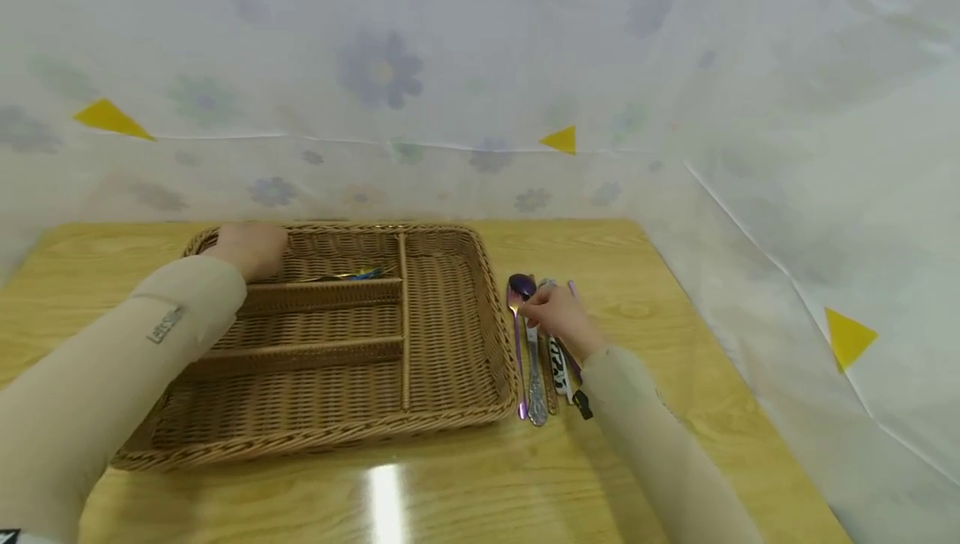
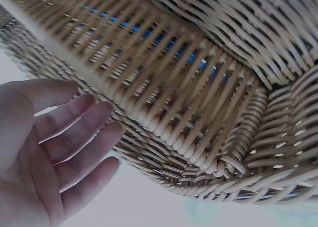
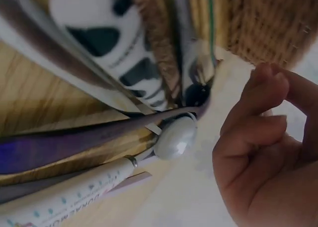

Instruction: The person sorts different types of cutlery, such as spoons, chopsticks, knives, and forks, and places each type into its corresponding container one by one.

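Observation:
My left hand [image 1: 251, 248] is at the back left corner of the wicker tray [image 1: 457, 421]. In the left wrist view its fingers are spread and relaxed beside the wicker, with nothing held. Cutlery with blue and gold parts [image 1: 365, 275] lies in the tray's back compartment. Over the loose cutlery to the right of the tray hovers my right hand [image 1: 566, 319], fingers loosely bent, thumb and index tips close together, nothing visible between them. Below it lie a dark purple spoon [image 1: 522, 284], a purple fork [image 1: 514, 301], an ornate silver handle [image 1: 536, 390] and a cow-patterned handle [image 1: 558, 369].
Dividers split the tray into three left compartments and one long right compartment. The right wrist view shows a white printed handle [image 3: 74, 194] and a silver spoon bowl [image 3: 176, 137]. A flowered curtain [image 1: 480, 69] with yellow triangles surrounds the wooden table [image 1: 630, 302].

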A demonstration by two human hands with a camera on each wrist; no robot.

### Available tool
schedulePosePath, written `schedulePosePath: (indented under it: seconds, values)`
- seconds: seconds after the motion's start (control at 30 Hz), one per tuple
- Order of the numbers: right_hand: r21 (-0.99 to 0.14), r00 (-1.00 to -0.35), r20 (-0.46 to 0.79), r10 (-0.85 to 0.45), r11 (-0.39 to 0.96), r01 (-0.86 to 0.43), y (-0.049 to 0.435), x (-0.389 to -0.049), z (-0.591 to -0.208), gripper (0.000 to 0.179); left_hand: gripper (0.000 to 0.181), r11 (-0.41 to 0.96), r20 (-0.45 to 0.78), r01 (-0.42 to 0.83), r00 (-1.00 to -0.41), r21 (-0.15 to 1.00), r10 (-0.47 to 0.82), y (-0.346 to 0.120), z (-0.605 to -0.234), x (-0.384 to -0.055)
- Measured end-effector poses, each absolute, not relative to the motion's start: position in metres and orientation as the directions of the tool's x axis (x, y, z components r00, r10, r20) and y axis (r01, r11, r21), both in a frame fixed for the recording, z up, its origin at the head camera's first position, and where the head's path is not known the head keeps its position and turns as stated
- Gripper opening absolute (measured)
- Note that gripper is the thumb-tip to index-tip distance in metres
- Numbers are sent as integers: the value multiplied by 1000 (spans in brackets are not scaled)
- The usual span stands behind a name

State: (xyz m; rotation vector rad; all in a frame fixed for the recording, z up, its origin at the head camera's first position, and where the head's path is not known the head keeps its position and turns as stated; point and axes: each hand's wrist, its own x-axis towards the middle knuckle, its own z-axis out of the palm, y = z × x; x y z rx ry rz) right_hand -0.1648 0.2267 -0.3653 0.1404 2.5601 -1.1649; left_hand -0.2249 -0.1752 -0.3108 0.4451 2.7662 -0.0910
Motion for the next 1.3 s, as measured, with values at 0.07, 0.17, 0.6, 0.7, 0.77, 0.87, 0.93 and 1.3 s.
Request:
schedulePosePath:
  seconds: [0.07,0.17,0.6,0.7,0.77,0.87,0.93,1.3]
  values:
    - [-635,-944,-330,-33,747,196,222,-167,-370,26,22,949,-303,314,-904,11,303,-173,-307,-219]
    - [-500,-944,-328,-32,854,145,214,-171,-377,41,29,949,-262,315,-916,5,306,-167,-302,-209]
    - [-362,-950,-298,-91,932,24,208,-172,-384,39,24,947,-219,322,-924,-4,313,-157,-300,-186]
    - [-402,-940,-321,-113,915,27,208,-170,-382,36,25,947,-209,322,-927,-9,313,-159,-301,-186]
    - [-437,-936,-329,-125,899,34,208,-167,-381,34,27,946,-204,323,-927,-10,315,-160,-301,-185]
    - [-497,-925,-356,-135,865,64,209,-165,-380,36,29,947,-201,321,-928,-9,313,-160,-300,-182]
    - [-536,-913,-385,-138,838,99,211,-163,-378,37,29,948,-206,317,-929,-9,309,-160,-299,-179]
    - [-689,-863,-484,-147,672,273,231,-164,-361,29,22,954,-214,300,-932,-5,292,-160,-293,-167]
